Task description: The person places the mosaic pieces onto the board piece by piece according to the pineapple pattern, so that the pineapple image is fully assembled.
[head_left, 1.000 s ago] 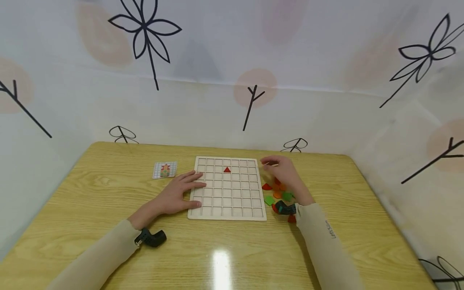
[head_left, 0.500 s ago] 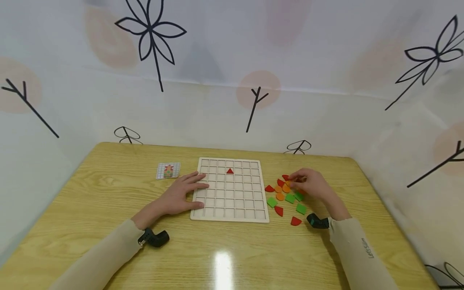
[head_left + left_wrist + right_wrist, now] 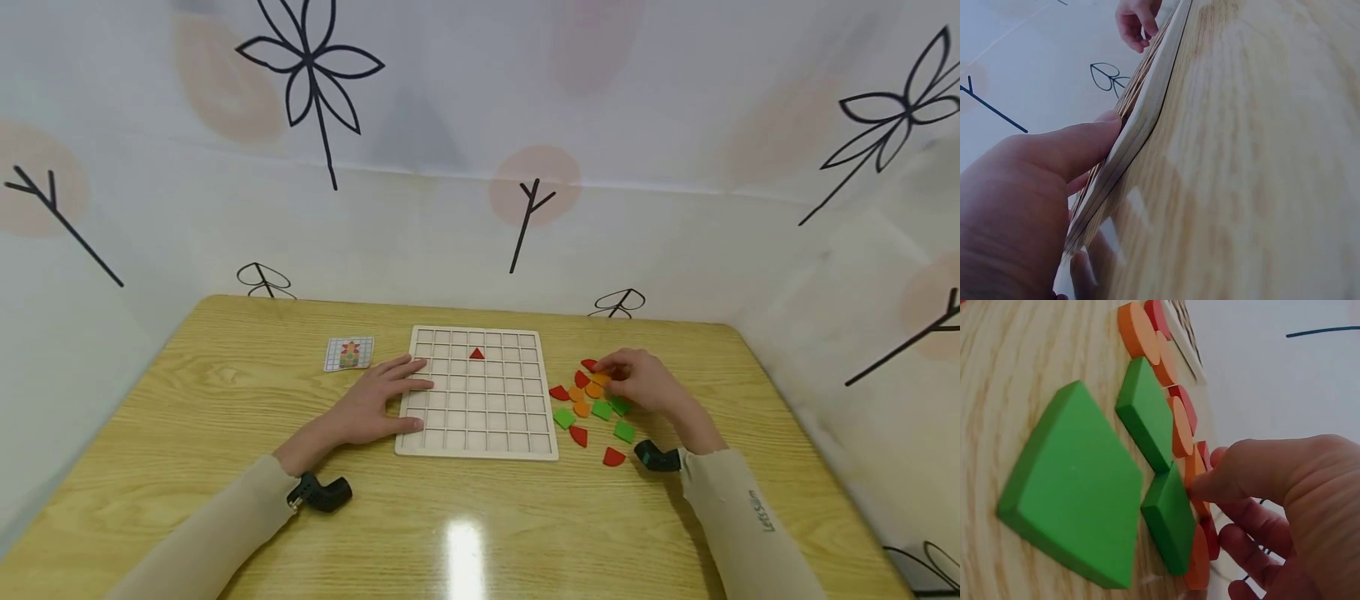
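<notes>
My left hand [image 3: 371, 404], fingers spread, rests on the left edge of a pale wooden grid board [image 3: 487, 423]; in the left wrist view its thumb [image 3: 1094, 140] lies on the board's rim. One red triangle [image 3: 477, 354] sits in a cell near the board's far side. Right of the board, my right hand [image 3: 643, 382] is over a group of loose pieces. Its thumb and forefinger pinch an orange disc [image 3: 1194, 475] at table level. Around it lie green squares [image 3: 1075, 494], other orange discs [image 3: 1138, 334] and red quarter-circles [image 3: 614, 457]. The fingers hide part of the group.
A small card [image 3: 349, 353] with a coloured pattern on a grid lies left of the board. All this stands on a wooden table [image 3: 375, 542]. A white patterned cloth [image 3: 450, 225] hangs behind and beside the table.
My right hand has moved from beside the board's far right corner to the right and down to the loose pieces, where it takes an orange disc. The left hand stays on the board.
</notes>
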A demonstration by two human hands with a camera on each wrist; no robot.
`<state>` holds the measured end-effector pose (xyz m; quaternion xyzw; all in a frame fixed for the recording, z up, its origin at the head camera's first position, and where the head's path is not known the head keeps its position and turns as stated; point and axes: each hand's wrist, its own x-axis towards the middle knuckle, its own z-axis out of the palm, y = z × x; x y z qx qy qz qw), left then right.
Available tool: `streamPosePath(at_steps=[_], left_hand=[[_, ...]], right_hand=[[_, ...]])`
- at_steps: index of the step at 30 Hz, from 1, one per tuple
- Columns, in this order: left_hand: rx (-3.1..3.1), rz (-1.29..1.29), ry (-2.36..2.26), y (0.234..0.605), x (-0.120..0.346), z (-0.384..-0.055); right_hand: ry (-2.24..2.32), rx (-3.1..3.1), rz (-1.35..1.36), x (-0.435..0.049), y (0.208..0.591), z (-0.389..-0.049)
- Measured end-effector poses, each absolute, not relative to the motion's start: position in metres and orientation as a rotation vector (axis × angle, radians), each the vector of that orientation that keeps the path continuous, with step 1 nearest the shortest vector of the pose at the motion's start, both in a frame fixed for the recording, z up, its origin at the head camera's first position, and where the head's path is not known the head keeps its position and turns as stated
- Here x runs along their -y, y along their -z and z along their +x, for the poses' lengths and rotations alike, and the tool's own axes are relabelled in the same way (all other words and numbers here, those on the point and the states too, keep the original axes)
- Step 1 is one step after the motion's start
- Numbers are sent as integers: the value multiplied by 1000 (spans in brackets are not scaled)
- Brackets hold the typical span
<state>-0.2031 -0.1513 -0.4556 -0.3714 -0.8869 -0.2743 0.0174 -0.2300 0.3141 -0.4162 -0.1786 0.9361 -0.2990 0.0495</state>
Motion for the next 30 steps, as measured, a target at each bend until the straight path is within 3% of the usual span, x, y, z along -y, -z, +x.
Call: streamPosePath(at_steps=[21,30], left_hand=[[2769,-1149,881,454,150,-201],[2739,-1155,869,457,152,-202]], right_hand=[[965,-2868,-394,-311,415,-228],[1097,-2884,-491,-282,411,-227]])
